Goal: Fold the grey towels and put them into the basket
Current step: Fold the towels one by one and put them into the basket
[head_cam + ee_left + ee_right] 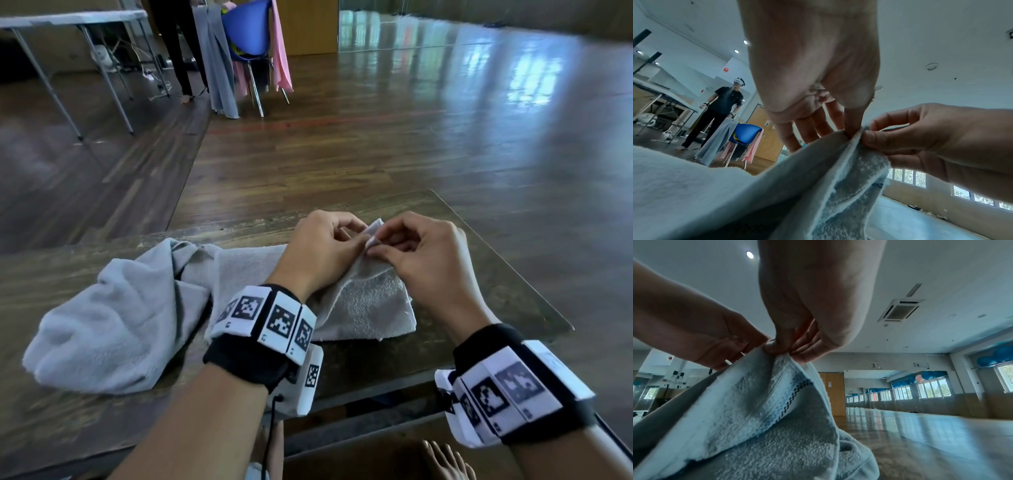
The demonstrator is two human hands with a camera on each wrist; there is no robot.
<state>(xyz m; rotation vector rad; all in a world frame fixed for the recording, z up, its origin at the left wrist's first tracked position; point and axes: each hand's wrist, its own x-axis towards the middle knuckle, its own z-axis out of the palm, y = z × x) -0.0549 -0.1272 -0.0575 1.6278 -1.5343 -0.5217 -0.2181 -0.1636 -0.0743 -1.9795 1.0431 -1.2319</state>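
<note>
A grey towel (pixel 363 305) lies partly folded on the dark wooden table (pixel 479 281), its far corner lifted. My left hand (pixel 329 240) and my right hand (pixel 411 246) meet at that corner, and each pinches it between thumb and fingertips. In the left wrist view the left hand (pixel 849 129) pinches the towel (pixel 797 186) edge against the right hand (pixel 900 138). The right wrist view shows the right hand (pixel 789 348) pinching the towel (pixel 760 410), which has a stitched band. A second, crumpled grey towel (pixel 113 322) lies to the left, overlapping the first. No basket is in view.
The table's right edge (pixel 548 308) runs close to my right wrist. Beyond it is wooden floor, a blue chair (pixel 250 34) draped with grey and pink cloths, a folding table (pixel 68 20) at the back left, and a standing person (pixel 721 110).
</note>
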